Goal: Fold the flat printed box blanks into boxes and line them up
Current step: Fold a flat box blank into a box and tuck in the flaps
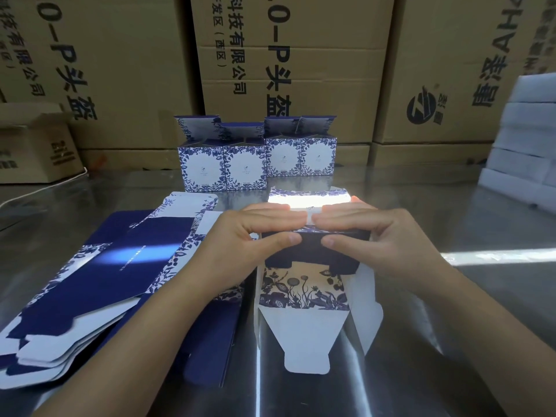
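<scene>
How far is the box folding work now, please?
Done: four folded blue-and-white floral boxes stand side by side at the back. In hand: left hand and right hand pinch one half-folded cardboard box. Still to do: a pile of flat printed blanks beside it.

Flat blanks [99, 266] block the left, folded boxes [255, 164] ahead; bare tabletop [451, 212] lies open rightward.

Both hands [255, 233] [361, 233] pinch a half-folded box [304, 284] before four finished boxes [222, 167].
</scene>
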Demonstrator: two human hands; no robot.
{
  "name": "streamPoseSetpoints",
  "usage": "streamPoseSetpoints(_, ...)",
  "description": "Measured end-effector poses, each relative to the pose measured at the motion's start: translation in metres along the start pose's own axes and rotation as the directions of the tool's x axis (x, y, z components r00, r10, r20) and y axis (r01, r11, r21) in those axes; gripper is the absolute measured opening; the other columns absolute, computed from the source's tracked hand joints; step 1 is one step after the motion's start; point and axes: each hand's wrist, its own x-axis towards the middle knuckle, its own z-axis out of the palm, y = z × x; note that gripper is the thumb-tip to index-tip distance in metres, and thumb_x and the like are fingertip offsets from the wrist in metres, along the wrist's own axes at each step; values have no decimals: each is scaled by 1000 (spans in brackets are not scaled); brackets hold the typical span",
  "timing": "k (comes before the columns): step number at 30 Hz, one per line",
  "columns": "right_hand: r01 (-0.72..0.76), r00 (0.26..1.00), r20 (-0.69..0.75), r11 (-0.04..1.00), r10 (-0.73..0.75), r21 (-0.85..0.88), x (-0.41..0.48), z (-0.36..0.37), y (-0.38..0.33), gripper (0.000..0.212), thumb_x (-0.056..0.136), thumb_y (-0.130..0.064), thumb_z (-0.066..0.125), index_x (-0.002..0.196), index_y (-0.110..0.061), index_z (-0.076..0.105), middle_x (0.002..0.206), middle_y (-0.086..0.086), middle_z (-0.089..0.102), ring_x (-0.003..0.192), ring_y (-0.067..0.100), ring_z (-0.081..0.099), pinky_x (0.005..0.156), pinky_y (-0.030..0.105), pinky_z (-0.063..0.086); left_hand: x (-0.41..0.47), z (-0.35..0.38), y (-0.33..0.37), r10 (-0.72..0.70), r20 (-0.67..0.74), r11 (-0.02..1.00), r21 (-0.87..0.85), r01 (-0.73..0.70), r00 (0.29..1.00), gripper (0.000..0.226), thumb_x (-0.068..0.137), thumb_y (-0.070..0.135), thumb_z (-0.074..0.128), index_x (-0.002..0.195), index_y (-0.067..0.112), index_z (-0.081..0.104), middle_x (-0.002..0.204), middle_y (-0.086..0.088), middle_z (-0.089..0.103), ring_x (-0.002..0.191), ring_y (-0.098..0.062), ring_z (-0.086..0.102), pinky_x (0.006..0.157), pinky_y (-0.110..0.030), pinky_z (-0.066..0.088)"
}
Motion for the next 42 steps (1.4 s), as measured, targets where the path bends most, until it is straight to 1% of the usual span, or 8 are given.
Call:
streamPoseSetpoints(10,-27,999,-23,995,30,91,0,-2,-2,22,63,-29,73,85,-28,75,93,-18,73,108,-2,60,96,14,42,2,-7,-2,-75,18,997,7,74,997,26,68,38,67,94,37,72,104,28,67,111,11,54,92,-4,37)
streamPoseSetpoints(15,-49,998,-30,988,54,146,-2,-10,2,24,61,-32,74,85,-31,77,96,-14,73,113,-1,59,98,13,41,2,-18,-7,-132,72,976,-167,143,989,22,74,11,71,94,20,74,104,15,71,117,6,53,95,-8,40)
streamPoseSetpoints(19,-69,997,-14,983,73,171,-3,-13,4,26,61,-27,76,87,-26,77,100,-12,73,115,0,58,98,16,43,1,-20,-8,-132,43,972,-189,138,990,28,68,20,69,95,17,74,103,14,71,117,5,53,95,-8,40)
streamPoseSetpoints(24,-71,996,-35,989,76,132,-2,-12,3,27,64,-28,73,91,-22,76,98,-16,72,112,-4,58,94,10,42,1,-17,-9,-111,-6,979,-174,108,994,28,67,19,68,95,17,73,101,17,70,116,4,55,96,-11,42)
streamPoseSetpoints(28,-55,994,-82,990,66,132,-2,-9,4,26,64,-29,72,89,-21,76,97,-13,73,111,0,60,96,14,43,1,-15,-9,-96,-26,987,-135,92,995,24,73,15,69,96,19,72,102,20,69,115,5,55,95,-10,41)
streamPoseSetpoints(33,-60,993,-95,996,65,60,-4,-9,8,25,74,-8,76,89,-28,75,101,-16,72,111,0,60,100,18,42,1,-11,-11,-69,-64,997,-50,66,996,24,79,7,70,93,26,73,102,22,69,111,7,57,93,-7,40)
streamPoseSetpoints(38,-48,991,-117,995,58,93,-6,-8,9,20,74,3,73,79,-13,62,103,-7,72,110,7,62,100,20,43,1,-11,-13,-67,-79,996,-57,62,995,25,78,8,71,90,30,74,101,18,71,111,2,58,97,-14,41)
streamPoseSetpoints(42,-36,985,-160,990,58,139,-6,-9,7,19,73,6,74,73,-12,67,96,-3,73,103,10,66,91,18,46,1,-12,-12,-62,-87,996,-64,57,994,26,78,6,72,89,30,74,100,20,71,109,3,59,94,-11,42)
